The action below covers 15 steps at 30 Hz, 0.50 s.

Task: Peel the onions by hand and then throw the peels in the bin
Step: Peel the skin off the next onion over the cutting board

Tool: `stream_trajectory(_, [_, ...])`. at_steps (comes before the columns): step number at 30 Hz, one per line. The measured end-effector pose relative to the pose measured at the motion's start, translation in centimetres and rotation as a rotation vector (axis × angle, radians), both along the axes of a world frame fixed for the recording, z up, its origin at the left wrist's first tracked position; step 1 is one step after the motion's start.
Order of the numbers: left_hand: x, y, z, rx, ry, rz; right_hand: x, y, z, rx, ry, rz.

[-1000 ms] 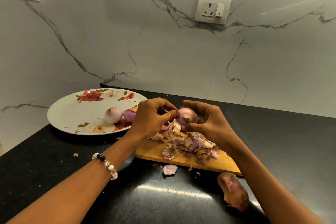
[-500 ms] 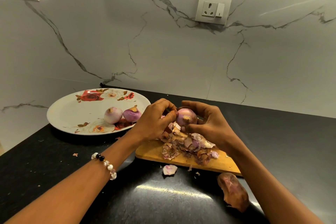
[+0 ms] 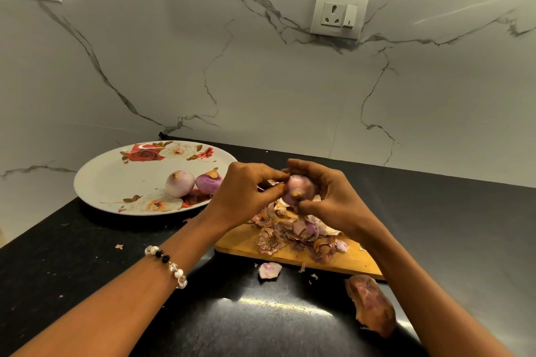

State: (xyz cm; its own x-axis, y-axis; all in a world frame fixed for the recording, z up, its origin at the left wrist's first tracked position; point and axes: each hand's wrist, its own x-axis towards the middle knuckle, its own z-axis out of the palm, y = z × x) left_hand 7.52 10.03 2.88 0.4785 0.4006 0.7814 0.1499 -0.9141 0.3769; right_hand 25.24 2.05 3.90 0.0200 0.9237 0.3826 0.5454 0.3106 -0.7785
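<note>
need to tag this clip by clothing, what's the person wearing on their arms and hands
Both forearms are bare, with no sleeves in view and no gloves. The left wrist carries a beaded bracelet of white pearl-like, clear and black beads. The left hand and right hand show no rings that can be made out.

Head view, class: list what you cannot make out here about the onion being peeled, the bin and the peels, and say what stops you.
- Onion: its far side is hidden by the right hand and left hand.
- Bin: nowhere in the head view, so its place is unknown.
- Peels: heaped on the board; no count is possible.
- Board: its right end is hidden behind the right forearm.
</note>
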Motion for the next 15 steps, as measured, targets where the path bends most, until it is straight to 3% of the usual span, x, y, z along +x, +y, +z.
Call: stream_trajectory(15, [0.17,-0.20,-0.33,-0.019,-0.020,0.043,-0.38,-0.04,-0.15,-0.028,0.009,0.009])
